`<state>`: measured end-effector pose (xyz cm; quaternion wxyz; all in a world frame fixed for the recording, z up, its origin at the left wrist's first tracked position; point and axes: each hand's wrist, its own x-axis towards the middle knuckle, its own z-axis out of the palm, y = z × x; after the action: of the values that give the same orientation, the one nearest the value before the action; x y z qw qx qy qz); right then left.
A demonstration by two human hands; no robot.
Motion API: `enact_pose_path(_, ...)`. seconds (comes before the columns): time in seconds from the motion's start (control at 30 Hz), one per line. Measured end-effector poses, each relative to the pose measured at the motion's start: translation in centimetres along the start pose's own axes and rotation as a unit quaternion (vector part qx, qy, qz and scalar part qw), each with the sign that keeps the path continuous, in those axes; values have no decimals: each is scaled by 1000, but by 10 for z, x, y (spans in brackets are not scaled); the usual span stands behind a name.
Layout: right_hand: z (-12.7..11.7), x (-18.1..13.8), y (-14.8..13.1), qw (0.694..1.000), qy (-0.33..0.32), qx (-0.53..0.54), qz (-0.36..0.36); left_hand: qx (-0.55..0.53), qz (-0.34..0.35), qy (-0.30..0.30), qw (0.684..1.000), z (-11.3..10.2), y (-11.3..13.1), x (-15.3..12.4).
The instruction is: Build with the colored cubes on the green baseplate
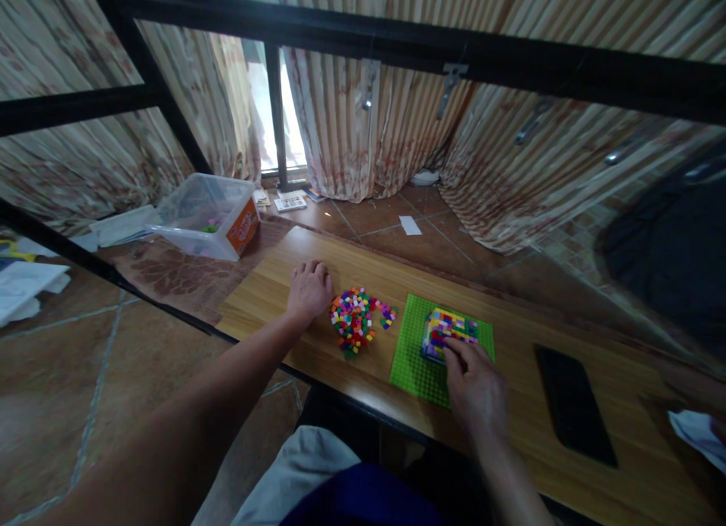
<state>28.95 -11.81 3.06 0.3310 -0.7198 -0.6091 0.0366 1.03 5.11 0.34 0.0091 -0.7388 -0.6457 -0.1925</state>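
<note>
My left hand (311, 290) lies palm down on the wooden table, its fingers reaching forward and slightly bent, with nothing seen in it. Just right of it spreads a loose pile of small multicoloured bricks (355, 320). A green baseplate (411, 352) lies farther right and bears a low block built of many coloured bricks (448, 328). My right hand (479, 386) is over the plate's near right part, thumb and fingers pinched at the near edge of the block's top. Whatever sits between those fingertips is hidden.
A dark flat slab (575, 405) lies on the table (522, 413) right of the baseplate. At the far left, a clear plastic bin (198, 216) with an orange label stands on a rug. Black metal bars (363, 27) cross in front of curtains. White papers (409, 225) lie on the tiled floor.
</note>
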Motion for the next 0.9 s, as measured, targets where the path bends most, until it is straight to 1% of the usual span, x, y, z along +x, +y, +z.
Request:
enact_pose_path(0.13,1,2,2,1000,-4,4,-1,-1,2,-2,1000,1,0,0)
enact_pose_path(0.37,2,1,7,999,19,37,-11,-2,4,1,1000,0,0,0)
enact_pose_path(0.53,2,3,3,999,6,42,33,-1,6,4,1000,1,-1,0)
enact_pose_path(0.73,-1,1,2,995,12,50,86,-4,5,3,1000,0,0,-1)
enact_pose_path(0.9,-5,0,2,993,28,41,106,-2,2,0,1000,-1,0,-1)
